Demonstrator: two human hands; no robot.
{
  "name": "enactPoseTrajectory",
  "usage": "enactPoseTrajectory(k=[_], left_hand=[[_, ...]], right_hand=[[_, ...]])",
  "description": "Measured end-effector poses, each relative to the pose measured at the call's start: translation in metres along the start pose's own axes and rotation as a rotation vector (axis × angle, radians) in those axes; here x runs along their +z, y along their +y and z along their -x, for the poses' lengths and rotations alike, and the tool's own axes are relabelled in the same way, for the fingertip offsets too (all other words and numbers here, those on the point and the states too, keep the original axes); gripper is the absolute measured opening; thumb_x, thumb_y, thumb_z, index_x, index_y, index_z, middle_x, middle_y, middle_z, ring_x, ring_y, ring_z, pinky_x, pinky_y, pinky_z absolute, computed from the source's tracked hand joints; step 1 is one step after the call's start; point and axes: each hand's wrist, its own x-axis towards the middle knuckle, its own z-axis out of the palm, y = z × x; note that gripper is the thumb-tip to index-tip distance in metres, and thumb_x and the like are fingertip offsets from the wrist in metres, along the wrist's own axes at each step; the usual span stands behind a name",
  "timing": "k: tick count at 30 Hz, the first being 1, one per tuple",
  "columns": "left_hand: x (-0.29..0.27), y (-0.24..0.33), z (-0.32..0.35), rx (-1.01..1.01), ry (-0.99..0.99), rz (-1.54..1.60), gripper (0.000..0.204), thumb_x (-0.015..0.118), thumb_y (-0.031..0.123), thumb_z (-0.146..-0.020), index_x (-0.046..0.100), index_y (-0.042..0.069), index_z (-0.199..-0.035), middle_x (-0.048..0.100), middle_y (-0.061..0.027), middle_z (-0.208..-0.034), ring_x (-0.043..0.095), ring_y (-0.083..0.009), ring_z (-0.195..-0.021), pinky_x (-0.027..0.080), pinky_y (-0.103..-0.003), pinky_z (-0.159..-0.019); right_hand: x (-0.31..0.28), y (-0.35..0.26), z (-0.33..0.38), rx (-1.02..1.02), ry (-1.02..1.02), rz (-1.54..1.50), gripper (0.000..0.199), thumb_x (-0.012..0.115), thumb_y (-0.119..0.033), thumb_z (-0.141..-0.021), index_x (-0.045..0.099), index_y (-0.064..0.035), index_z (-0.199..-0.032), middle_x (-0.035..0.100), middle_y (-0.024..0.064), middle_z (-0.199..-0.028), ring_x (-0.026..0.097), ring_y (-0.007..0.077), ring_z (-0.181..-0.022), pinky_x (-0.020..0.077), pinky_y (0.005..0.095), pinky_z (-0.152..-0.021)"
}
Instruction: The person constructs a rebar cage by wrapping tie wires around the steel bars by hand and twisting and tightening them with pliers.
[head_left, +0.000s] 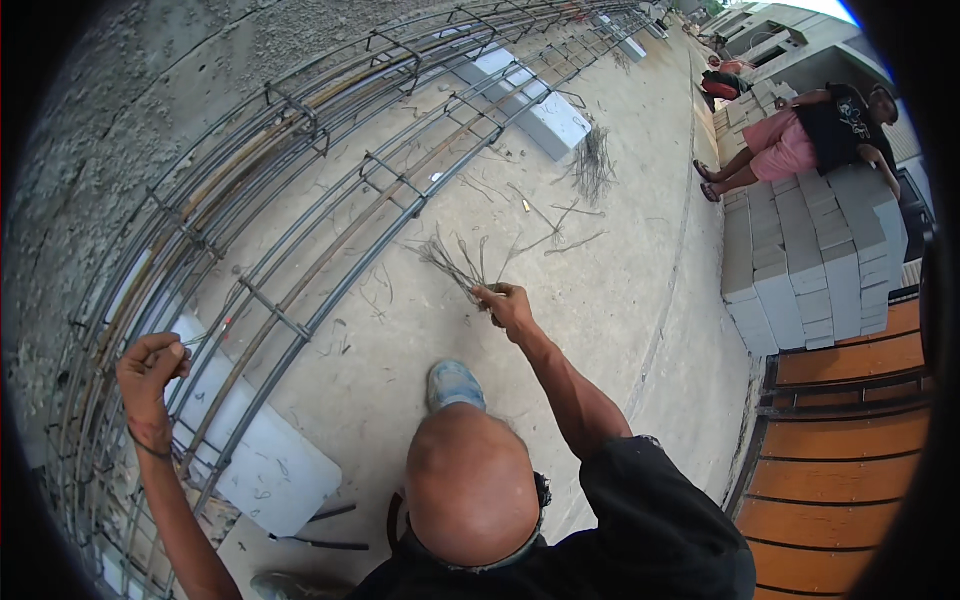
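My right hand (pixel 508 308) is closed around a bundle of thin tie wires (pixel 455 262), their looped ends fanning out to the far left over the concrete. At the left, my left hand (pixel 153 378) has thumb and fingertips pinched together on what looks like a single short wire (pixel 200 338). That hand is beside the long steel rebar cage (pixel 330 318), whose bars are joined by square stirrups. Below the bars lies a white block (pixel 285 478) with a few bits of wire scattered on top.
Another white block (pixel 553 125) supports the cage farther off, near a pile of loose wires (pixel 593 165). Stacked grey blocks (pixel 790 255) stand at the right, where another person (pixel 810 135) sits. An orange slatted gate (pixel 845 440) is at lower right. Two dark rods (pixel 325 544) lie near my feet.
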Motion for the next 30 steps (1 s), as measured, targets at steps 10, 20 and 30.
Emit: enactPoseTrajectory(k=[10,20,30], left_hand=[[-0.074,0.041,0.047,-0.017,-0.468,0.357,0.038,0.066,0.011,-0.076,0.060,-0.003,-0.111,0.065,-0.0084,-0.080,0.062,-0.0136,-0.073,0.049,-0.025,-0.067],[-0.196,0.003,0.103,-0.247,-0.605,0.388,0.042,0.058,0.002,-0.074,0.056,-0.006,-0.116,0.065,-0.0131,-0.086,0.062,-0.0155,-0.069,0.052,-0.026,-0.063],[-0.296,-0.012,0.236,-0.338,-0.059,0.110,0.050,0.045,0.005,-0.068,0.053,-0.004,-0.117,0.045,-0.0010,-0.070,0.051,-0.0119,-0.064,0.046,-0.029,-0.061]], right_hand=[[-0.012,-0.066,0.223,-0.121,-0.086,-0.243,0.020,0.068,-0.024,-0.084,0.061,-0.0055,-0.079,0.048,-0.0033,-0.059,0.031,0.0030,-0.042,0.0193,0.0232,-0.039],[0.044,-0.025,0.321,-0.108,0.045,-0.048,0.033,0.058,-0.036,-0.090,0.061,-0.0052,-0.101,0.061,0.0041,-0.071,0.043,0.0049,-0.051,0.0335,0.0224,-0.045],[0.111,0.099,0.258,-0.359,0.044,0.306,0.027,0.066,-0.027,-0.081,0.070,-0.0031,-0.094,0.069,0.0165,-0.086,0.067,0.0255,-0.081,0.0489,0.0329,-0.073]])
